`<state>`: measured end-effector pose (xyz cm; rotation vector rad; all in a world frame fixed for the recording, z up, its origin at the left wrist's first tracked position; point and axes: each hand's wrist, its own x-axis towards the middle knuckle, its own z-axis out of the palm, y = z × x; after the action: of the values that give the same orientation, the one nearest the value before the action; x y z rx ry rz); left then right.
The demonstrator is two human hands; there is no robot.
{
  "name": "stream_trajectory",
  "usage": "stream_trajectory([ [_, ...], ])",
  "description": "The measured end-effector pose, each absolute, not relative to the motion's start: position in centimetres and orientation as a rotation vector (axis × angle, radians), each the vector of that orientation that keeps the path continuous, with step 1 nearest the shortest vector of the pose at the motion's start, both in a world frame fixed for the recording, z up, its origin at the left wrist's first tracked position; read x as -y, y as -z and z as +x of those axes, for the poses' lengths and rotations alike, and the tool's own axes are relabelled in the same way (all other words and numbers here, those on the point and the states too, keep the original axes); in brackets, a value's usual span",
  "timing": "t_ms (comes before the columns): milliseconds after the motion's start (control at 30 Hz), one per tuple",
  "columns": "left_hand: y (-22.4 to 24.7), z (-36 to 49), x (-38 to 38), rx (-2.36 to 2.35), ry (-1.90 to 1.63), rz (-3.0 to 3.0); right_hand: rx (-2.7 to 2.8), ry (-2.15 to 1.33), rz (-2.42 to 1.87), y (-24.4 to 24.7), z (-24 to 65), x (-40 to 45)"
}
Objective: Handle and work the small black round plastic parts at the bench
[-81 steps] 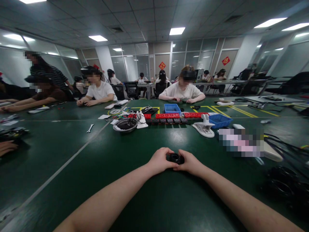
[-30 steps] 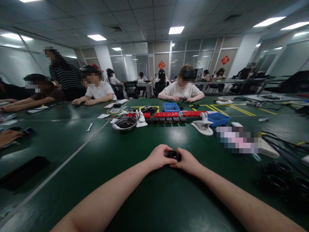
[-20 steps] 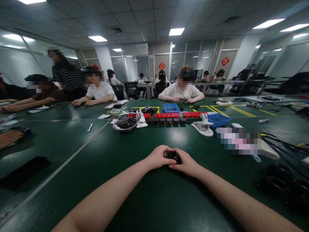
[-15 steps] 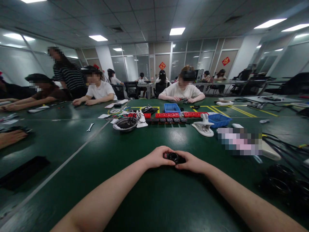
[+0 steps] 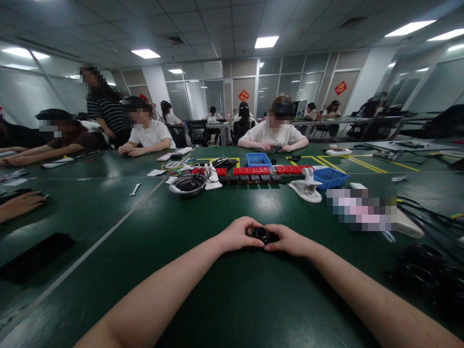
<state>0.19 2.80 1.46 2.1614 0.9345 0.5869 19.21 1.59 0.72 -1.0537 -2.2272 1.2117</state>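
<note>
Between my hands, at the middle of the green table, is a small black round part [image 5: 261,235] with a ring-shaped opening facing up towards me. My left hand [image 5: 237,235] closes on its left side, thumb in front and fingers behind. From the right, my right hand [image 5: 288,240] grips the same part with thumb and curled fingers. The fingers hide its edges and underside, so its exact kind cannot be made out. Several larger black ring-shaped parts [image 5: 420,275] lie in shadow at the table's right side.
Ahead lie a metal bowl [image 5: 187,185] with cables, red power strips [image 5: 253,170], a white clamp base [image 5: 306,187] and blue trays [image 5: 329,179]. A wrench [image 5: 135,190] and a black trough [image 5: 38,258] are on the left. Another person's hand [image 5: 23,205] rests at the left edge.
My hands keep their hold on the black round part, almost unmoved. Across the table at left, a seated person's hands have come together, and the standing person has shifted right.
</note>
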Motion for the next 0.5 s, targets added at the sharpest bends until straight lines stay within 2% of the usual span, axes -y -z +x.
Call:
stream_trajectory([
  [167,-1.3,0.4,-2.6,-0.949,-0.607,2.148,2.207,-1.146,-1.148,-0.2,19.2,-1.6],
  [500,-1.4,0.8,-2.3,-1.156,-0.635,2.080,2.129,-0.430,-1.529,1.1,17.1,-0.8],
])
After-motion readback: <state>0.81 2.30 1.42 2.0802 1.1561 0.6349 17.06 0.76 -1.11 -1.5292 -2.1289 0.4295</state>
